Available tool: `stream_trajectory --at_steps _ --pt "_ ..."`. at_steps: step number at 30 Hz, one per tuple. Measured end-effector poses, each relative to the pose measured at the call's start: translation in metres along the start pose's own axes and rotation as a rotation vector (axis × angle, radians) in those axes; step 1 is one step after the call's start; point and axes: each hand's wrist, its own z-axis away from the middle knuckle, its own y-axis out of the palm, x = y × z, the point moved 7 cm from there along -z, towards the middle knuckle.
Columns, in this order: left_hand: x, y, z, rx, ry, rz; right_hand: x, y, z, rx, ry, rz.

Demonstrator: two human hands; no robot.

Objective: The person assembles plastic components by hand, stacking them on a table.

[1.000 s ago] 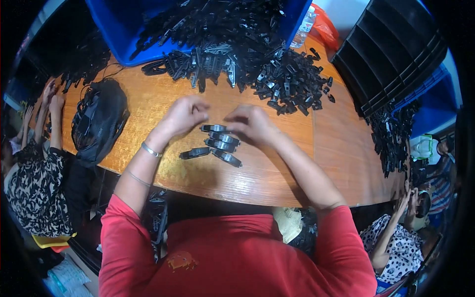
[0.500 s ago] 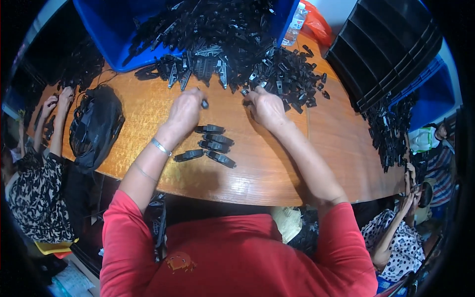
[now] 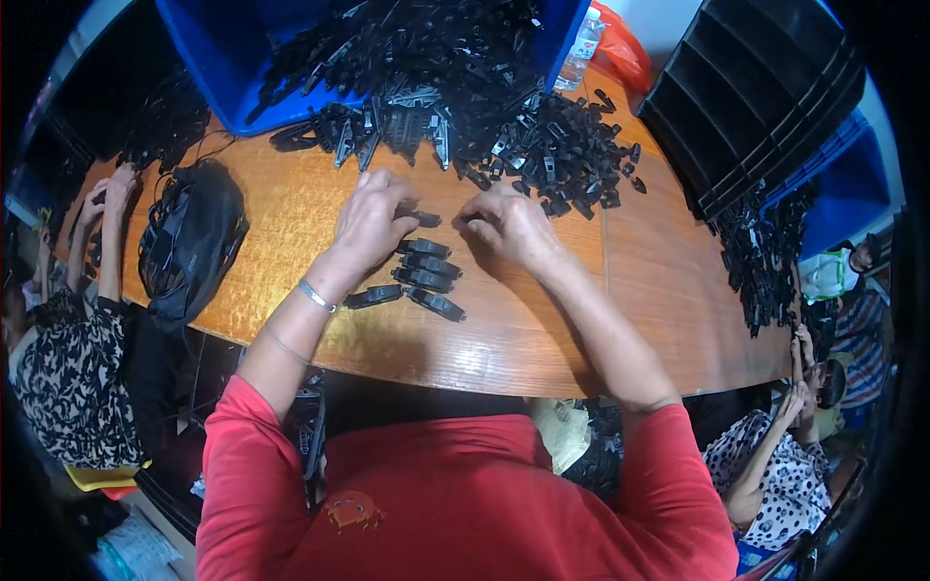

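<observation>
My left hand (image 3: 371, 219) is closed, thumb and fingers around the end of a black plastic part (image 3: 424, 219) above the table. Opposite it, my right hand (image 3: 515, 225) has its fingers curled together; anything in them is hidden. Just nearer to me lie several finished-looking black plastic pieces (image 3: 428, 263), long and curved, some stacked in a short column and others slanting below. Beyond my hands spreads a heap of small black parts (image 3: 567, 155), next to longer black strips (image 3: 407, 136) with shiny faces.
A blue bin (image 3: 208, 73) full of black parts lies tipped at the far side. To the left rests a black mesh bag (image 3: 189, 242). Black trays (image 3: 756, 87), a water bottle (image 3: 578, 48) and a red bag (image 3: 625, 48) stand far right. People work at both sides.
My right hand has drawn back from the edge of the small-parts heap toward my left hand. The left hand has turned slightly, and the black part by its fingers shows more.
</observation>
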Motion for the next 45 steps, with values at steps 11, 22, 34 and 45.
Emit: stream_trajectory --at_steps 11,22,34,45 --pt "0.012 0.01 0.021 0.027 -0.064 0.025 0.005 0.028 -0.002 0.069 0.162 -0.142" --pt "0.021 0.012 0.023 -0.017 -0.084 0.127 -0.017 0.023 -0.006 -0.054 0.112 0.024" --pt "0.027 0.014 0.026 -0.011 -0.115 0.133 0.017 0.023 0.0 -0.153 0.0 0.049" --pt "0.031 0.014 0.025 -0.022 -0.128 0.155 0.01 0.038 -0.019 -0.132 -0.015 0.053"
